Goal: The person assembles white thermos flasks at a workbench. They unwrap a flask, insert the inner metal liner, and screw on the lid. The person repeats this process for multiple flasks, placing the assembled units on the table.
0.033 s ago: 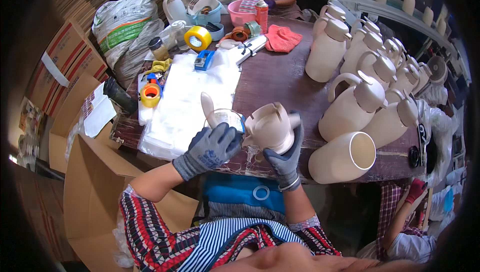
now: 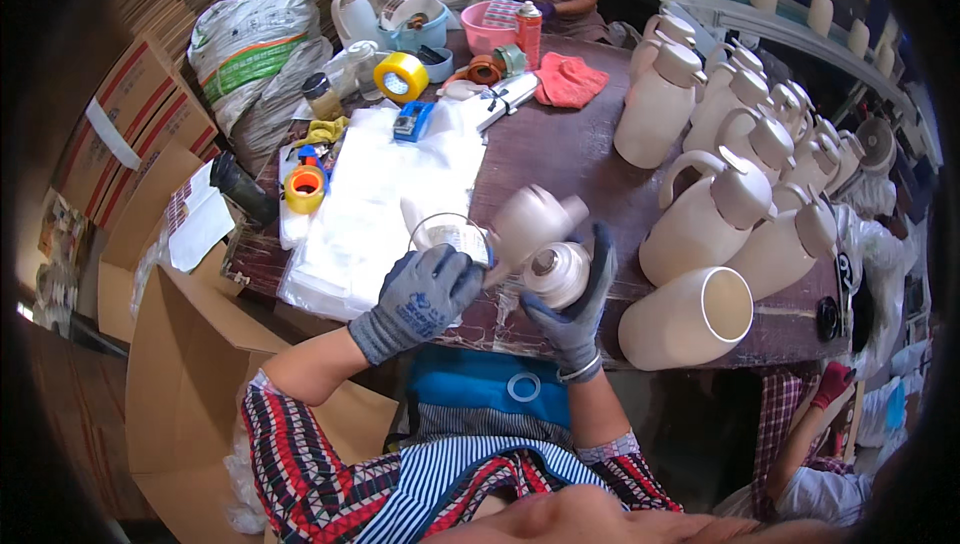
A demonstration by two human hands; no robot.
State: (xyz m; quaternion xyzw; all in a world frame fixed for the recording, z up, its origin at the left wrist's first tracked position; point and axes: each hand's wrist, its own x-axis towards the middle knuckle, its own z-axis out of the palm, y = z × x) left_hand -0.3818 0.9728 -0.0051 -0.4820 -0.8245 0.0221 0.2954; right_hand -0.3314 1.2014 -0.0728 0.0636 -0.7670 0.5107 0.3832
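Head view shows the left hand (image 2: pixel 425 294), in a grey-blue glove, closed around a small clear round piece with a white inside (image 2: pixel 452 236), held at the near edge of the dark wooden table (image 2: pixel 560 159). The right hand (image 2: pixel 575 309), gloved the same way, grips a cream jug lid (image 2: pixel 545 244) from below, its round open underside turned toward the camera; the two parts sit just beside each other, nearly touching, so I judge the fitting of the clear piece to the lid as under way and not finished.

Just right of the hands a cream jug body (image 2: pixel 690 319) lies on its side, mouth open and, as far as can be seen, empty; it has no lid, so its assembly looks still to come. Behind it stand several cream jugs with lids and handles (image 2: pixel 720 214) in a close cluster, which appear complete.

Left of the hands lies a pile of clear plastic bags (image 2: pixel 380 194), with a yellow tape roll (image 2: pixel 402 76) and an orange tape roll (image 2: pixel 305 187) near it. Farther back a pink basin (image 2: pixel 487 32) holds things too small to tell, and a red cloth (image 2: pixel 570 82) lies beside it. An open cardboard box (image 2: pixel 180 364) stands below the table's left edge; its contents are hidden.
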